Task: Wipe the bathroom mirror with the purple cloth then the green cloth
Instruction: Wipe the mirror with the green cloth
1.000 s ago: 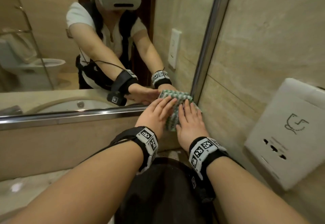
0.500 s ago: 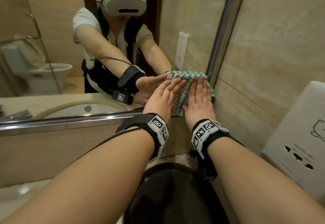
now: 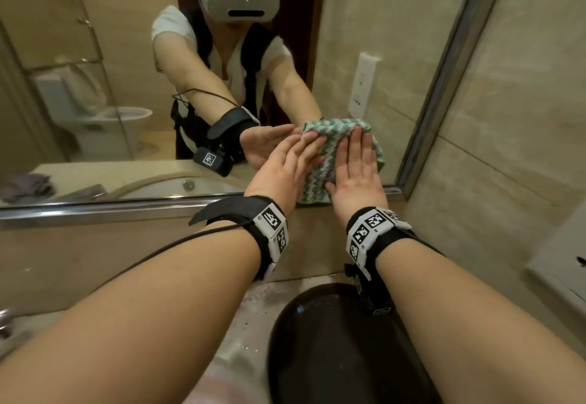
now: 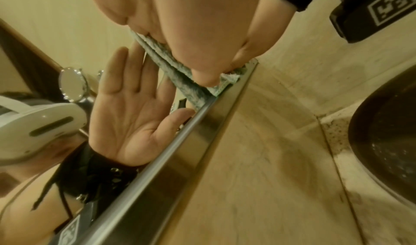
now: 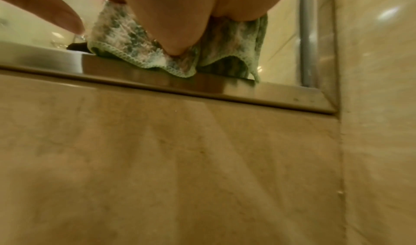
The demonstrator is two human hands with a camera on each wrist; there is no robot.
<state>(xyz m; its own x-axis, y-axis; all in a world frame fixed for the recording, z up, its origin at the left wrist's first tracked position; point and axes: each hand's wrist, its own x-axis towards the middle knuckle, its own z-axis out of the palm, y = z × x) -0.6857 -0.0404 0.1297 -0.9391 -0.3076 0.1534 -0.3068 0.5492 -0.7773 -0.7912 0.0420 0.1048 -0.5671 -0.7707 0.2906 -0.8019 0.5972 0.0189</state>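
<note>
The green-and-white cloth lies flat on the mirror in its lower right corner. Its bottom hem touches the metal frame. My left hand presses the cloth's left side with straight fingers. My right hand presses flat on its right side. The left wrist view shows the folded cloth squeezed between my palm and the glass. The purple cloth shows only as a reflection at the mirror's far left, lying on the counter.
A dark round basin sits under my forearms. A white wall dispenser hangs at the right. The tiled side wall meets the mirror frame close to the cloth. A tap pokes in at the left edge.
Both hands have slid the green cloth up from the frame's bottom corner onto the glass. Fingers stay flat throughout.
</note>
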